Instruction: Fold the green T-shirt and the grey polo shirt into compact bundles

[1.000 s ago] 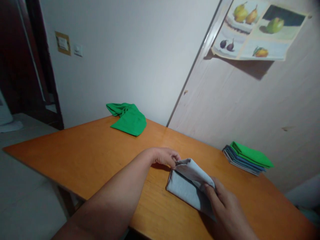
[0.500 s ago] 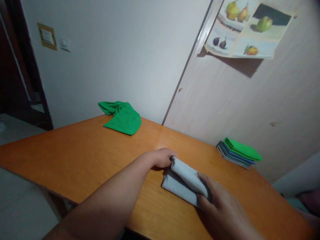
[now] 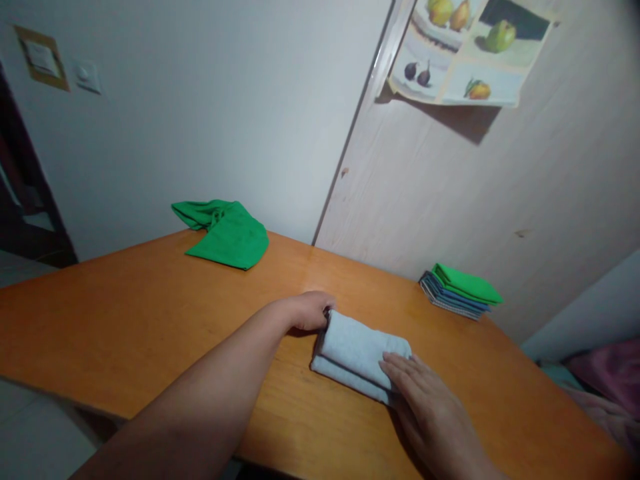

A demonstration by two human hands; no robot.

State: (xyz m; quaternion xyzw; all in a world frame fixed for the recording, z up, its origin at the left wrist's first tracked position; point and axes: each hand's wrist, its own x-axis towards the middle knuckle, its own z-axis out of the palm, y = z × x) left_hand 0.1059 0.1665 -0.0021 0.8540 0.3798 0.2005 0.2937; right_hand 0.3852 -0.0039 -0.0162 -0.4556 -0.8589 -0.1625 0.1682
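A light grey cloth [image 3: 363,348], folded into a thick oblong, lies on the wooden table. Its upper layer is folded over and does not quite reach the near edge of the lower layer. My left hand [image 3: 311,311] is closed on the cloth's far left corner, its fingertips partly hidden behind the fold. Flat on the right end of the cloth rests my right hand [image 3: 425,407], fingers stretched out and the thumb out of sight beneath.
A crumpled green cloth [image 3: 227,237] lies at the table's back left. Several folded cloths form a neat stack [image 3: 457,291] at the back right, bright green on top. Behind the orange-brown table [image 3: 125,307] rises a wall with a fruit picture [image 3: 473,50].
My right hand has gone from gripping the raised fold to lying flat on it. The grey cloth's upper fold has come down flatter. The view has turned slightly right.
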